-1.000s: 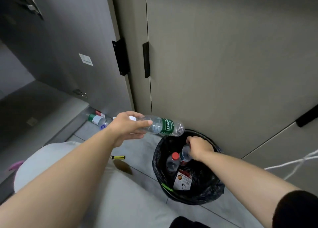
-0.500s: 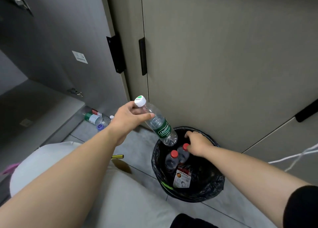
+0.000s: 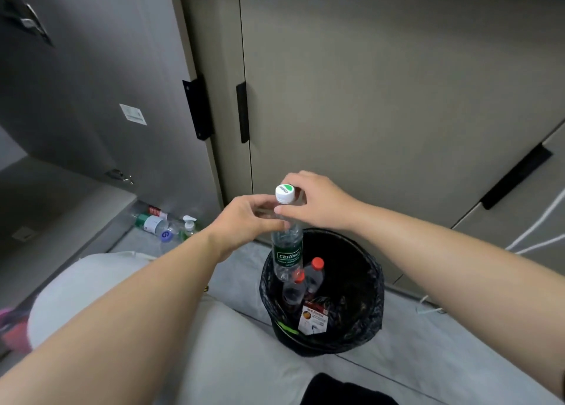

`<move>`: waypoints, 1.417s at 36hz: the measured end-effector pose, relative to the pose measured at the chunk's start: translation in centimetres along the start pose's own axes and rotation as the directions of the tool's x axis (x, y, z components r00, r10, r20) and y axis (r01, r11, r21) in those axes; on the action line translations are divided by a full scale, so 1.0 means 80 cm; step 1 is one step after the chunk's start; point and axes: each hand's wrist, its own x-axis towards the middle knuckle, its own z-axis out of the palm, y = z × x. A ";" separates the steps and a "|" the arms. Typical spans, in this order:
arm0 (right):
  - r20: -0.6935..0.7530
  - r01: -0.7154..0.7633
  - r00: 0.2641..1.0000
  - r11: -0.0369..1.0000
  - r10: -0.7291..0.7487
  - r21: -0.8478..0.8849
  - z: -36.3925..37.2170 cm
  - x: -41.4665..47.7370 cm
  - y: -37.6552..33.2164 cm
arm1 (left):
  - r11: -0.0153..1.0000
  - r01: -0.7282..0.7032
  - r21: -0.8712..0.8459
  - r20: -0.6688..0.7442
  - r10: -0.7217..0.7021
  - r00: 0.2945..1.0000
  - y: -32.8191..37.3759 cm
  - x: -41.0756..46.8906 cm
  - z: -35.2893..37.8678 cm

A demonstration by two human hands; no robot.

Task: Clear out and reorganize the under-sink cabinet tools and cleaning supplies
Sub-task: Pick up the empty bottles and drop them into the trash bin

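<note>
**Above the bin: bottle held upright in both hands**

Over the black-lined trash bin (image 3: 363, 297), a clear green-label water bottle (image 3: 286, 251) stands upright, base just inside the rim. Left hand (image 3: 244, 221) is closed around the bottle's upper body; right hand (image 3: 315, 202) has fingers pinched at the neck, just below the white-and-green cap (image 3: 285, 193). Inside the bin: two red-capped bottles (image 3: 305, 279) leaning together, plus a printed card (image 3: 313, 319) at the front. Bkgd, lower left: several bottles and a pump dispenser (image 3: 189, 225) lie on the floor (image 3: 428, 343) by the open cabinet door (image 3: 91, 83). Closed cabinet doors w/ black handles (image 3: 243, 112) stand behind the bin.
</note>
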 end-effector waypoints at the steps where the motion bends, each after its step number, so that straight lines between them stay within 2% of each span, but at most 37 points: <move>1: -0.005 0.000 1.000 1.000 0.000 -0.006 -0.001 -0.002 0.001 | 1.000 0.005 0.009 0.014 -0.005 1.000 -0.001 0.001 0.002; 3: -0.020 -0.009 1.000 1.000 0.009 -0.014 -0.005 -0.007 0.005 | 1.000 0.004 0.028 0.025 -0.005 1.000 -0.003 0.002 0.006; 5: -0.011 -0.044 0.999 0.998 0.044 -0.044 -0.012 -0.013 0.011 | 0.992 -0.011 0.128 -0.001 0.012 1.000 -0.005 0.003 0.009; 10: 0.133 -0.189 0.966 0.955 0.223 -0.230 -0.017 -0.034 0.041 | 0.943 0.014 0.334 -0.132 0.032 0.991 -0.015 0.007 0.007; 17: 0.219 -0.310 0.883 0.865 0.416 -0.394 0.036 -0.072 0.099 | 0.915 0.053 0.400 -0.160 0.013 0.987 -0.025 0.009 0.003; 24: 0.160 -0.423 0.825 0.781 0.541 -0.460 0.103 -0.100 0.147 | 0.887 0.079 0.455 -0.149 -0.012 0.989 -0.029 0.002 -0.001; 31: 0.112 -0.397 0.855 0.778 0.506 -0.487 0.143 -0.109 0.172 | 0.880 0.107 0.463 -0.166 -0.032 0.986 -0.033 -0.004 -0.005; 37: 0.133 -0.437 0.812 0.744 0.568 -0.506 0.151 -0.110 0.174 | 0.872 0.135 0.471 -0.141 -0.076 0.987 -0.033 -0.006 -0.006; 41: 0.111 -0.439 0.813 0.726 0.572 -0.529 0.143 -0.104 0.170 | 0.863 0.150 0.481 -0.132 -0.098 0.986 -0.032 -0.007 -0.007; 46: 0.050 -0.388 0.861 0.717 0.506 -0.579 0.115 -0.090 0.146 | 0.833 0.157 0.531 -0.157 -0.085 0.984 -0.031 -0.006 -0.008; 51: -0.015 -0.268 0.954 0.830 0.299 -0.490 0.088 -0.053 0.098 | 0.786 0.180 0.591 -0.162 -0.102 0.981 -0.022 -0.011 -0.024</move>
